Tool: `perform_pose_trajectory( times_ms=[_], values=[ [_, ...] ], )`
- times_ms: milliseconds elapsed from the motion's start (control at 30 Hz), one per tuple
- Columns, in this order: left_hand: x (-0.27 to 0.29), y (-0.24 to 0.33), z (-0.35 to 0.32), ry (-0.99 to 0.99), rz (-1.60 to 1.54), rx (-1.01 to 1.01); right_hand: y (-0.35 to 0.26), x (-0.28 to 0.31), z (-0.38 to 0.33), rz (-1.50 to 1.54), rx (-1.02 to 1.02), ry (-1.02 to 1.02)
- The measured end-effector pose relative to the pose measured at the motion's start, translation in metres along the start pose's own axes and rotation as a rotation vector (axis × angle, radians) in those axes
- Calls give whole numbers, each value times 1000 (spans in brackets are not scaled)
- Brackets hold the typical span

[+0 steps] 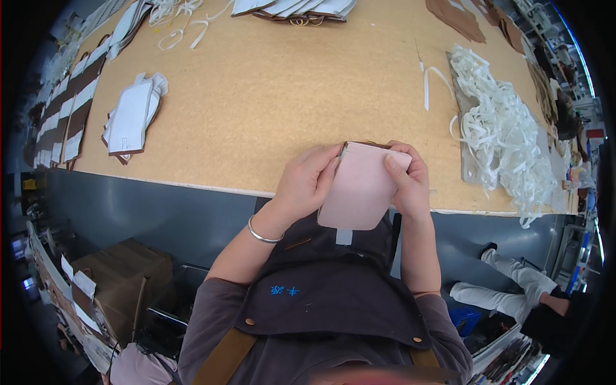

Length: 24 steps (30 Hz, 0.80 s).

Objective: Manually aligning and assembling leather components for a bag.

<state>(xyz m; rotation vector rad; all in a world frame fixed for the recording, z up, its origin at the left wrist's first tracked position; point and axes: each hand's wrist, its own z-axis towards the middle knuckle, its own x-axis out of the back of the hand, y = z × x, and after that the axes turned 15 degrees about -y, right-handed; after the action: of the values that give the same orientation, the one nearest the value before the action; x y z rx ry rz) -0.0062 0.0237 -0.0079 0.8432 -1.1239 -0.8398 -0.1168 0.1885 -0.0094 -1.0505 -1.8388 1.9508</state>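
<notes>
Between my two hands, over the table's front edge, is a flat pale pink panel [361,192] with slightly rounded lower corners. A strip of brown and a bit of gold-coloured metal show along its top edge. My left hand [307,178] grips the panel's left side, thumb pointing up along the edge. At the upper right corner my right hand [410,176] pinches it, with the thumb on the pink face and the fingers behind. The back of the panel is hidden from me, so I cannot tell whether it is one layer or several.
A tangled heap of white ribbon [497,122] lies on the table [256,96] at right. White-and-brown pieces are stacked at left [131,119] and at the far edge [301,9]. Brown pieces [459,19] lie far right. A brown box [122,282] stands lower left; another person's legs [507,295] show lower right.
</notes>
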Motion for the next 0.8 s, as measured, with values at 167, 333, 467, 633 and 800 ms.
perform_pose_trajectory(
  times_ms=[167, 333, 467, 633, 800],
  values=[
    [-10, -15, -3, 123, 33, 44, 1, 7, -3, -47, 66, -88],
    [2, -32, -2, 169, 8, 341, -47, 11, -20, -16, 280, -152],
    [11, -13, 2, 173, 329, 308, -82, 60, -18, -195, 272, 64],
    [10, -4, -22, -74, 591, 168, -81, 76, 10, -1446, 249, 546],
    [0, -6, -18, -248, 675, 48, -37, 7, 39, -1055, 80, -22]
  ],
)
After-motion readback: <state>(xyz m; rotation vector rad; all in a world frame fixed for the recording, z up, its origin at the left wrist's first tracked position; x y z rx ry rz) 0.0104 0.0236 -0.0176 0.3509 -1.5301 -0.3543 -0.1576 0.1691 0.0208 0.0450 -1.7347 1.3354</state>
